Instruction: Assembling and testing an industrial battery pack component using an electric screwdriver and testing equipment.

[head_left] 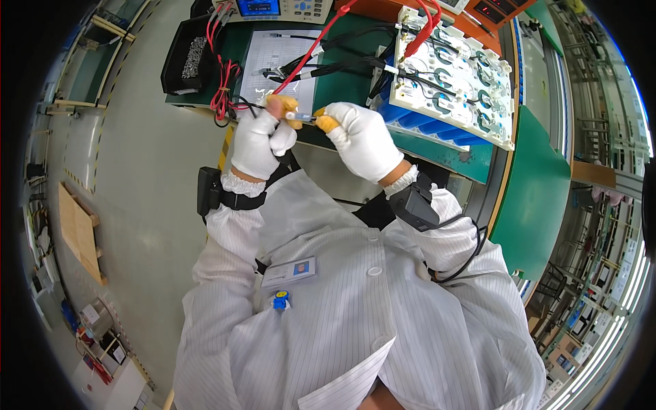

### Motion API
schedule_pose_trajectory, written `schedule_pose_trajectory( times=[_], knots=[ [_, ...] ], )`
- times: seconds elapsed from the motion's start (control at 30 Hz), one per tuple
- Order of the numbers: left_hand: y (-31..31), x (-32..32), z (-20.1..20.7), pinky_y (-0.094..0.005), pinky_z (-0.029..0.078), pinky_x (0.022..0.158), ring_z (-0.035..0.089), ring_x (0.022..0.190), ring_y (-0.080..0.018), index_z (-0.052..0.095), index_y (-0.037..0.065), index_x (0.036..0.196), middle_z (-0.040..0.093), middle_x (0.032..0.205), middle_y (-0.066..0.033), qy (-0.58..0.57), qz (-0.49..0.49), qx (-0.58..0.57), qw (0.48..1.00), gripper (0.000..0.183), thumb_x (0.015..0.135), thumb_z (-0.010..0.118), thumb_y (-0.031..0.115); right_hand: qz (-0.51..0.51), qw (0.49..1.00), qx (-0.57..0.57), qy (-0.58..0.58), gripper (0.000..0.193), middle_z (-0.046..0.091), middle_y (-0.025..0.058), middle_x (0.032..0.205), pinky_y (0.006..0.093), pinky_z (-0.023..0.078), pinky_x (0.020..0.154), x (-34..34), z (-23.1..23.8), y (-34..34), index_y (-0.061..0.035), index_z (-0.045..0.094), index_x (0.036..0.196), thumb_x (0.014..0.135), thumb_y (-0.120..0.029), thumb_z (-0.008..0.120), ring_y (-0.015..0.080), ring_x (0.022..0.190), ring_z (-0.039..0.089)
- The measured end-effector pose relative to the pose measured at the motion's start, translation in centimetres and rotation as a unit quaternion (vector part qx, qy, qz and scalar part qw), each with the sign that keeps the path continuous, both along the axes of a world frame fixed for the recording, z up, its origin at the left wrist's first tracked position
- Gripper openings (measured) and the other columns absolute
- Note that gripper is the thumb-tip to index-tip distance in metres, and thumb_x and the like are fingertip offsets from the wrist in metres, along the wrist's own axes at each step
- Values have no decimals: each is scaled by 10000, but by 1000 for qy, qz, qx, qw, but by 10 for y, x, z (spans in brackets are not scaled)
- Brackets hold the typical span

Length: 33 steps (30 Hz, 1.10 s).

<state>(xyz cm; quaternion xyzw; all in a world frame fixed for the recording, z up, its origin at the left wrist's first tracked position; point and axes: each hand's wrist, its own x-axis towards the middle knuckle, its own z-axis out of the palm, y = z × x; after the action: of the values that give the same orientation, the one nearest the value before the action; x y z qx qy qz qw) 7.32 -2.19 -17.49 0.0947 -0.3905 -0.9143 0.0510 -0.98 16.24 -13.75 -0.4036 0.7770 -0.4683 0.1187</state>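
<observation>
My left hand (pixel 258 142), in a white glove with yellow fingertip covers, is closed in a pinch on a small pale cable connector (pixel 301 117). My right hand (pixel 365 140), gloved the same way, pinches the connector's right end, where a short dark piece shows. Both hands are just in front of the bench's near edge. A red test lead (pixel 307 58) runs down to my left fingers; its tip is hidden there. Right of my right hand stands a battery pack (pixel 454 82) with blue cells under a white top plate and black wires across it.
Black wire harnesses (pixel 348 65) lie over a printed sheet (pixel 263 51) on the green bench. Left of it is a black bin (pixel 193 58) of small metal parts, with coiled red leads (pixel 225 92) nearby. A bench meter (pixel 283 8) and an orange instrument (pixel 478 24) stand at the back.
</observation>
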Motion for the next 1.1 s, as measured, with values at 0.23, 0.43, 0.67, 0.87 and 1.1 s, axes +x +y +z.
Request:
schedule_pose_trajectory(
  times=[0.23,0.43,0.67,0.87,1.1],
  knots=[
    [3,4,-29,-244,257,422,342,435,-78,591,49,1227,570,722,-41,-157,-14,60,986,314,1016,498,263,-57,997,-41,-16,148,673,118,872,272,503,697,2,8,0,-1,659,1017,881,-40,701,190,743,627],
    [-14,-3,-17,-240,296,442,374,473,-85,598,55,1163,551,779,-17,-133,83,117,981,227,960,558,149,-80,994,-32,-73,169,669,93,873,259,497,691,4,14,3,7,637,1000,868,-48,728,125,744,589],
    [-40,-30,-15,-325,477,527,539,556,-143,585,-16,1168,616,814,-67,-130,264,-388,874,342,832,639,24,-65,995,-18,-79,185,670,101,897,263,499,714,4,20,4,8,631,1035,888,-73,709,151,757,601],
    [-79,-59,-39,-445,506,842,646,951,-368,616,90,1261,649,1057,-197,-200,157,-756,603,466,801,659,148,-18,995,-53,82,174,681,122,935,298,516,757,0,20,5,-4,654,1054,890,-59,671,266,816,654],
    [-97,-74,-64,-512,482,746,619,866,-437,661,51,945,625,899,-244,-158,143,-802,558,211,794,658,198,-145,969,-162,115,179,618,77,790,289,495,645,-10,87,24,-38,677,978,804,-42,718,208,681,612]
  ],
)
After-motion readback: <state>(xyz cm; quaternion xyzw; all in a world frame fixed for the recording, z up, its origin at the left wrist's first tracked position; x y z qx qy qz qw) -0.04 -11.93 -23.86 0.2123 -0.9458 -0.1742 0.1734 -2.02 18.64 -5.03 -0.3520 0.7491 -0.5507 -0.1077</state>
